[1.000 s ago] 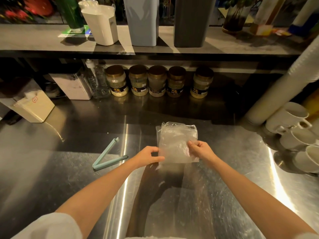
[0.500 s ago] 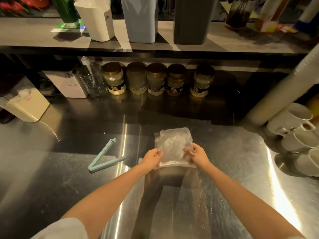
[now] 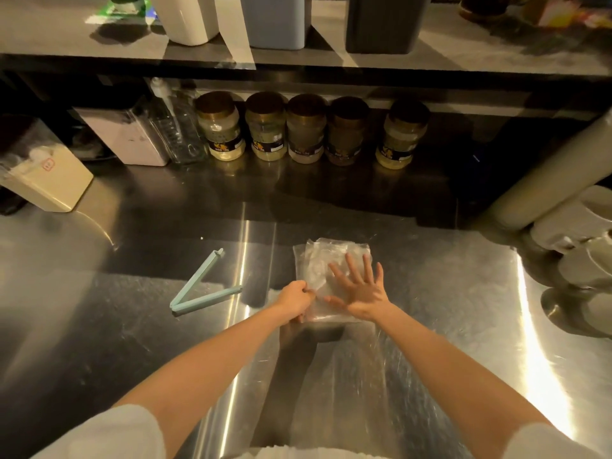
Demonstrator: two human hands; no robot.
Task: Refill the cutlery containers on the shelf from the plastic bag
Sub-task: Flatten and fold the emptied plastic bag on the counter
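A folded clear plastic bag lies flat on the steel counter. My left hand pinches the bag's near left corner. My right hand lies flat on top of the bag with its fingers spread, pressing it down. On the shelf above stand three tall containers: a white one, a pale blue one and a dark grey one. Their tops are out of frame, so their contents are hidden.
An open pale-green bag clip lies left of the bag. Several gold-lidded jars line the back under the shelf, beside a pump bottle and white boxes. White cups and a sleeve of stacked cups crowd the right.
The bag went from held up between both hands to lying flat on the counter. My right hand let go of its edge and now presses on it with spread fingers.
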